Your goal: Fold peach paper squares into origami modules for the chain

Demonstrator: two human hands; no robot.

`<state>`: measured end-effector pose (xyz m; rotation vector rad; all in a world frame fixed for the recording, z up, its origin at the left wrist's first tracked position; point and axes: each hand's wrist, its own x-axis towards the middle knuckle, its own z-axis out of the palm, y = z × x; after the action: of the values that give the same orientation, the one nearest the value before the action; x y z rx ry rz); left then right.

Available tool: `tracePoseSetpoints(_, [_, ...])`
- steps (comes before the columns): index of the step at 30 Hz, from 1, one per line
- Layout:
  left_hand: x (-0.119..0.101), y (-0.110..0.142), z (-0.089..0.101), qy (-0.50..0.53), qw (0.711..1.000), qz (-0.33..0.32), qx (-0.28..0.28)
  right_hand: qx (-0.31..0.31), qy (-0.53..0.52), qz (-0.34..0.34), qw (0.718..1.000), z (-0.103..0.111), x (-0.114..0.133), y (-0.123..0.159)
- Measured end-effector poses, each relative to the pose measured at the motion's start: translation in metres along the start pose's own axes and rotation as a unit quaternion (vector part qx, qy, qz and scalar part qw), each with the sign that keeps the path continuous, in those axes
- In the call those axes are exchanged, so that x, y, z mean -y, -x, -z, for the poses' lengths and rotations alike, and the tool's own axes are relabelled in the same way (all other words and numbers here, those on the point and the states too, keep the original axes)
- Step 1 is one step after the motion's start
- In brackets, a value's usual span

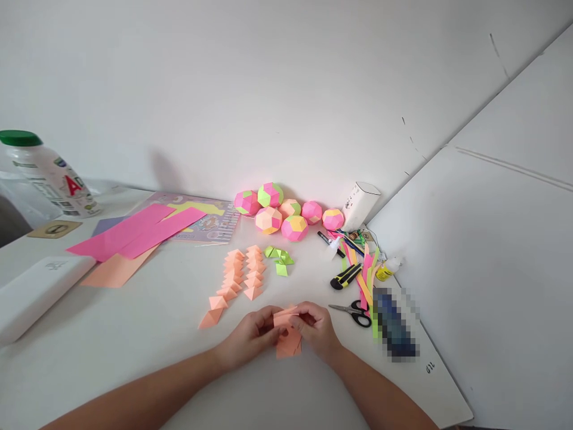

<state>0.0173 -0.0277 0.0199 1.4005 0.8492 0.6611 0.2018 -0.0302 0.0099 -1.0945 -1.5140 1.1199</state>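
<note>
A strip of peach paper (289, 343) with crease lines is held upright between my two hands near the front of the table. My left hand (253, 334) pinches its left side, thumb and fingers closed on it. On the other side, my right hand (317, 327) grips the upper right edge, where the paper looks folded over. Just beyond, two rows of folded peach paper pieces (233, 275) lie on the white table, the left row trailing toward me. Beside them is a small group of folded green paper pieces (281, 258).
Several colourful paper balls (294, 227) sit against the wall. To the right lie scissors (353, 310), a box cutter (345, 276), paper strips (367, 275) and a glue bottle (388, 268). At left are pink sheets (134, 233), a white case (42, 292) and a bottle (54, 179).
</note>
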Motion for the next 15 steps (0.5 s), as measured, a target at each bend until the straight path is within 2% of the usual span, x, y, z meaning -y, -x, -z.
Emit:
tracePoseSetpoints(7, [0.010, -0.002, 0.001, 0.007, 1.000, 0.017, -0.012, 0.004, -0.011, -0.032, 0.999, 0.000, -0.007, 0.001])
tracePoseSetpoints(15, [0.004, -0.002, 0.000, 0.037, 0.999, 0.002, -0.005, 0.017, -0.030, -0.065, 0.997, 0.002, -0.011, 0.001])
